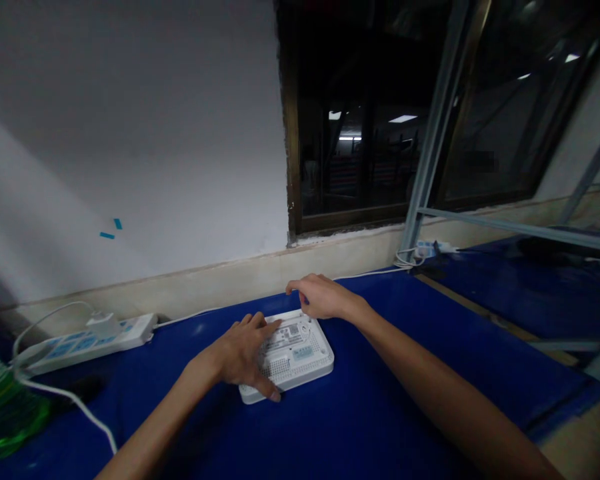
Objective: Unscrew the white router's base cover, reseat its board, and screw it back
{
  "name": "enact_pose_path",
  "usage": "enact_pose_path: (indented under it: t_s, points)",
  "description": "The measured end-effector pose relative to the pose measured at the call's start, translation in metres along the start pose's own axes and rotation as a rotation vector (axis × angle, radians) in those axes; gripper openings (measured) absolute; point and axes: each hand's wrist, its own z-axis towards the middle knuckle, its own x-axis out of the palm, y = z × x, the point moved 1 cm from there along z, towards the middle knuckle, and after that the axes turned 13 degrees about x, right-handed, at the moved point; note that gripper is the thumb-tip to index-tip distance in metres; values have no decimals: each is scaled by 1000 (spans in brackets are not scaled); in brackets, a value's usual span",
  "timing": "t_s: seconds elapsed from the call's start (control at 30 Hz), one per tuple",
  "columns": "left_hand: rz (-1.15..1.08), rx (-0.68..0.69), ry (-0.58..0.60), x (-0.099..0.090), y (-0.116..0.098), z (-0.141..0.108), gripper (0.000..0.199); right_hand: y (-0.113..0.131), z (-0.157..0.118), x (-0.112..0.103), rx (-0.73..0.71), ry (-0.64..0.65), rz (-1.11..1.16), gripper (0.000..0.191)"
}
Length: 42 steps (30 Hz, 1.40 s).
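Observation:
A white router (305,363) lies on the blue tabletop, its underside up, with printed labels, vent holes and corner feet showing. My left hand (245,353) spans its left end, the thumb on the near edge and the fingers over the far part, gripping it. At the router's far right corner, my right hand (323,298) is closed with its fingers curled and pointing left. A small dark spot shows between those fingers; whatever they hold, if anything, is too small to make out.
A white power strip (93,343) with a plugged-in adapter (103,325) and white cable stands left, near a green bottle (5,407). A metal frame (433,133) rises at right before a dark window (360,153). Another power strip (430,249) lies beside its foot.

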Motion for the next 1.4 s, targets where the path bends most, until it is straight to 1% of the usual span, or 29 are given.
enact_pose_path:
  t_s: [0.13,0.23,0.3,0.33,0.37,0.47,0.5,0.53,0.57,0.63,0.67,0.77,0.83,0.87,0.97,1.0,1.03,1.07,1.1,1.17,1.2,1.4]
  points:
    - [0,-18,12,-2,-1,2,127,5,0,1,31,-17,-21,26]
    - [4,-8,8,-4,-4,2,128,8,0,2,20,2,-17,28]
    - [9,-25,21,-4,-6,1,130,7,0,0,4,12,-9,25]
    - [9,-34,32,-5,-6,1,130,6,-1,-1,-4,9,-5,28]
    - [8,-40,41,-5,-7,0,131,4,-1,-3,-16,6,0,35]
    - [12,-30,40,-6,-7,1,131,-2,-2,-8,-73,20,36,65]
    - [14,-21,38,-6,-7,2,131,-3,-2,-9,-89,35,48,69]
    - [15,-20,43,-7,-7,3,131,-4,-2,-9,-92,49,52,69]
    - [16,-25,56,-8,-6,3,131,-5,-1,-9,-81,55,50,63]
    - [11,-41,96,-11,-6,4,132,-5,1,-7,-32,41,37,42]
    - [4,-48,113,-13,-5,4,131,-4,2,-6,-7,26,32,34]
    - [-40,-26,118,-17,-6,2,126,0,6,0,27,-9,40,35]
    - [-62,-23,108,-18,-7,1,125,1,7,2,16,-12,42,29]
    - [-63,-27,105,-18,-7,0,126,1,7,3,-3,-10,46,30]
    - [-57,-31,86,-16,-8,1,127,-2,4,0,-87,10,78,55]
    - [-59,-29,77,-15,-8,1,127,-3,2,-1,-110,20,90,62]
    - [-64,-24,69,-14,-7,1,126,-4,2,-2,-121,27,95,64]
    - [-70,-24,65,-13,-6,1,126,-5,1,-3,-119,30,94,62]
    - [-75,-28,66,-13,-6,1,126,-5,1,-4,-105,30,89,56]
    - [-77,-47,78,-12,-5,1,125,-5,2,-3,-69,27,82,38]
    - [-76,-54,85,-13,-5,1,125,-4,3,-3,-60,28,84,32]
    - [-83,-66,116,-17,-11,1,126,-2,5,-3,-85,45,81,28]
